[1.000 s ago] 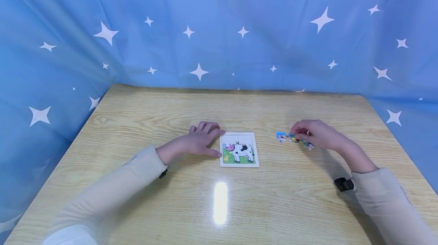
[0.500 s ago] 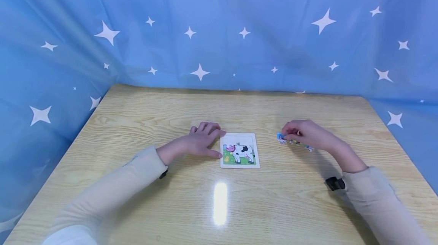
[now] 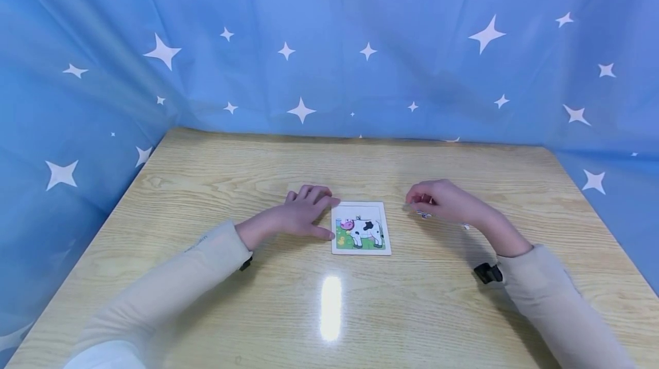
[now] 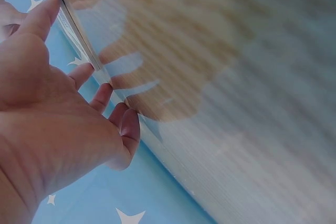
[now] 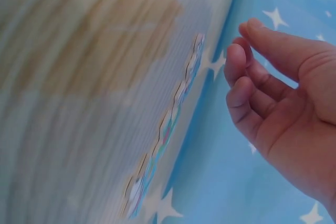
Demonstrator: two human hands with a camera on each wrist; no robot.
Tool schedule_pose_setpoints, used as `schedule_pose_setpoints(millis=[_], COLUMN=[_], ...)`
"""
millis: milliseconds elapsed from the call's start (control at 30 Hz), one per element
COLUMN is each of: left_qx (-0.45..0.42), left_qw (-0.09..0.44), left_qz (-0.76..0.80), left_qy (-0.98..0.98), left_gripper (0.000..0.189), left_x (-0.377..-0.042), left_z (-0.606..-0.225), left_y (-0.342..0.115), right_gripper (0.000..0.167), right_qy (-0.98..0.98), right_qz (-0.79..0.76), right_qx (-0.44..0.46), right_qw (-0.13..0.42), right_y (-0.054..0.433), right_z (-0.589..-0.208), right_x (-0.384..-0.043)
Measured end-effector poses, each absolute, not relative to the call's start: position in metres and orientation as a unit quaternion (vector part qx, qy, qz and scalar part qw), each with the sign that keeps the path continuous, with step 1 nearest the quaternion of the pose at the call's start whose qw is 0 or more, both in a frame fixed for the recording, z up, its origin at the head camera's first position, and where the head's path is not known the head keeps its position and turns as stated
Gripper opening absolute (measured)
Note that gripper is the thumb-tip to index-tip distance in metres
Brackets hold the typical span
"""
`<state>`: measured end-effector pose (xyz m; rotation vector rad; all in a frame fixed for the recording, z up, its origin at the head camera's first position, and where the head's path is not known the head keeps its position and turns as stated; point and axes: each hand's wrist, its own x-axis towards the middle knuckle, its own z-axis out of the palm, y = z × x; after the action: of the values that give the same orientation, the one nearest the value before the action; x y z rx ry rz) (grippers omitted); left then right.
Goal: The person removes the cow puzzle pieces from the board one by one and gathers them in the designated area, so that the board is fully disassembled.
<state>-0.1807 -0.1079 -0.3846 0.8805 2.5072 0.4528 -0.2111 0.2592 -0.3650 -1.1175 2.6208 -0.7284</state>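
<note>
A square jigsaw puzzle [image 3: 358, 240] in a white frame lies on the table; its lower part shows a cow on grass, and a white strip runs along its top. My left hand [image 3: 307, 213] holds its left edge steady, thumb and index finger spread; in the left wrist view the fingers [image 4: 34, 22] touch the frame's rim. Off to the right, my right hand [image 3: 443, 200] pinches a small puzzle piece [image 3: 407, 207] just above the table. Loose puzzle pieces [image 3: 424, 215] lie beneath that hand, partly hidden by it. From the right wrist, a row of pieces [image 5: 169, 124] appears edge-on.
The wooden table [image 3: 257, 300] carries a bright light reflection in front of the puzzle. A blue curtain [image 3: 329, 71] with white stars hangs behind it and along the sides. A black wrist strap [image 3: 488, 273] sits at the right cuff.
My right hand has moved left along the loose pieces and now has one raised between its fingertips. My left hand stays at the puzzle's edge.
</note>
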Motion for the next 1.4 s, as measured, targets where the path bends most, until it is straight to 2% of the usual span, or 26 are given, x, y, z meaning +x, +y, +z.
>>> schedule_pose_setpoints(millis=[733, 1400], left_qx=[0.316, 0.310], left_qw=[0.217, 0.219], left_qz=[0.157, 0.150], left_qy=[0.910, 0.913], left_gripper=[0.084, 0.083], left_x=[-0.182, -0.181], left_z=[-0.388, -0.385], left_y=[-0.106, -0.104], right_gripper=[0.009, 0.006], right_qy=[0.866, 0.853], right_qz=[-0.247, -0.254], right_qx=[-0.421, -0.426], right_qw=[0.110, 0.166], right_y=[0.221, 0.182], right_z=[-0.360, -0.366], right_x=[-0.213, -0.214])
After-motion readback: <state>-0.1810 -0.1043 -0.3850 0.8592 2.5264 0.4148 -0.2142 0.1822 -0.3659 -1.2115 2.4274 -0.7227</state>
